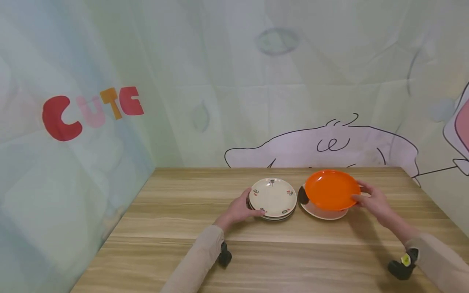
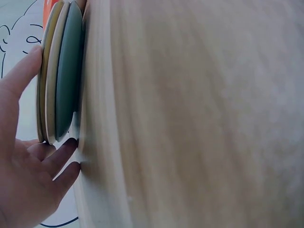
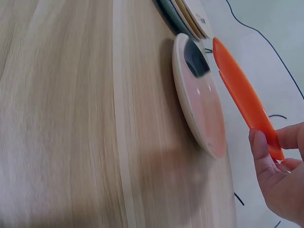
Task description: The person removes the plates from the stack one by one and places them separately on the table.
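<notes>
From my end I have the orange plate (image 1: 331, 190) up off the desk (image 1: 176, 203), on the right and toward the far edge. The right hand (image 1: 373, 203) pinches it by its right rim between thumb and fingers. It hangs over the pink plate (image 1: 324, 215), and the right wrist view shows me a gap between the two. The orange plate looks slightly tilted, its held side higher.

The pink plate lies on the desk with a dark patch at its left side, partly covered from my head view by the orange one.

Just left of it sits the stack (image 1: 272, 197). The left hand (image 1: 239, 208) grips that stack at its left edge, thumb over the near part of the rim, fingers around the side. The top plate (image 1: 272, 201) is cream with small printed pictures around its rim; the left wrist view shows me a green plate (image 2: 69, 71) at the bottom.

Both arms wear beige sleeves (image 1: 199, 260), with a black mount (image 1: 401, 266) at each wrist. Behind the desk I see a pale backdrop (image 1: 220, 61), with "CUTE" in coloured letters on the left and a line-drawn figure on the right.
</notes>
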`<state>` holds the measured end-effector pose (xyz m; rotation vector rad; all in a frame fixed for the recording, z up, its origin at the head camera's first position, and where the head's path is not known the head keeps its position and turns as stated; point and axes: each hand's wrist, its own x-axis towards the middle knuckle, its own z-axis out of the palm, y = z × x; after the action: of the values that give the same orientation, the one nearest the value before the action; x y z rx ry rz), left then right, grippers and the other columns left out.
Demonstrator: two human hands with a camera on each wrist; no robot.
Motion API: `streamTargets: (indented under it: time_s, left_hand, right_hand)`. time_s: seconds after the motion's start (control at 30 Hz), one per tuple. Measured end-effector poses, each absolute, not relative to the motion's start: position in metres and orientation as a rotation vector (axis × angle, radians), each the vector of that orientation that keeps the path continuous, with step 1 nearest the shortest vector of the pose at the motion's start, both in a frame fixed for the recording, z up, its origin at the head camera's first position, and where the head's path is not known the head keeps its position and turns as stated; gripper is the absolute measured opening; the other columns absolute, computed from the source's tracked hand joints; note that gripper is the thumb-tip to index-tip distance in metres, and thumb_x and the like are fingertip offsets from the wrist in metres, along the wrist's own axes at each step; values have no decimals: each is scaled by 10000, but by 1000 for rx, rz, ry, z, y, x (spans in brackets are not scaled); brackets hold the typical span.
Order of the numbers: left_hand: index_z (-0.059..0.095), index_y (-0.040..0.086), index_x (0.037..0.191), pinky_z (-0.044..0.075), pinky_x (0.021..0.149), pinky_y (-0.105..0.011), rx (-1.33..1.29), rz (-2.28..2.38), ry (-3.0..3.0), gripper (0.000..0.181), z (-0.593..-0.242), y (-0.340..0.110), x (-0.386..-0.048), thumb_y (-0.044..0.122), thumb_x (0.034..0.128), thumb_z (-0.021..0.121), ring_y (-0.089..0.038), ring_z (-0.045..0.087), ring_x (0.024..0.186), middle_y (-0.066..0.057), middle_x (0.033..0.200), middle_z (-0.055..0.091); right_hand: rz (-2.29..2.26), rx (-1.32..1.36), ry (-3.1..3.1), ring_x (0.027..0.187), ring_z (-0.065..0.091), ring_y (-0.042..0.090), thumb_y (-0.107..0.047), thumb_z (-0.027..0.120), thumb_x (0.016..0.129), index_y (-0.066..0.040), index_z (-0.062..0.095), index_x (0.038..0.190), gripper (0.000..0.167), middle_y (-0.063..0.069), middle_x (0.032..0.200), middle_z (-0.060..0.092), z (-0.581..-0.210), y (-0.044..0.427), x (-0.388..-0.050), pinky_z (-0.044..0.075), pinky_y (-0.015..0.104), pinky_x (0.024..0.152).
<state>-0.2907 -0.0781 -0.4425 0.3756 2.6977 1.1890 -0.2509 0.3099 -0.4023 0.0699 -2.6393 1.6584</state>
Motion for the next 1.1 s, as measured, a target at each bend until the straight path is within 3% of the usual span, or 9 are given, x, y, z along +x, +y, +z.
streamTargets:
  time_s: [0.27,0.7,1.1]
  left_hand:
    - [201,65,1437,255,1069,-440,351,1182,2701,1021,-440,-79,-289,438,674,768,-296,291,1312,-159,1438,309]
    - [201,56,1435,257,1068,-437,369,1170,2704,1021,-442,-79,-290,440,675,765,-299,297,1309,-162,1436,311]
    - [206,64,1435,253,1073,-425,375,1196,2698,1007,-443,-78,-291,425,681,766,-283,290,1314,-149,1437,316]
  right_hand:
    - [1614,-8,-2692,739,544,-49,-53,486,913,165,139,1361,608,420,1271,273,-400,326,-247,540,276,731]
    - [1567,-58,-2635,657,547,-41,2,474,892,207,163,1329,574,462,1215,302,-410,347,-240,537,209,638]
    - [1587,-260,-2610,661,536,-26,-133,574,872,126,126,1380,725,436,1283,270,-451,398,-259,502,159,551]
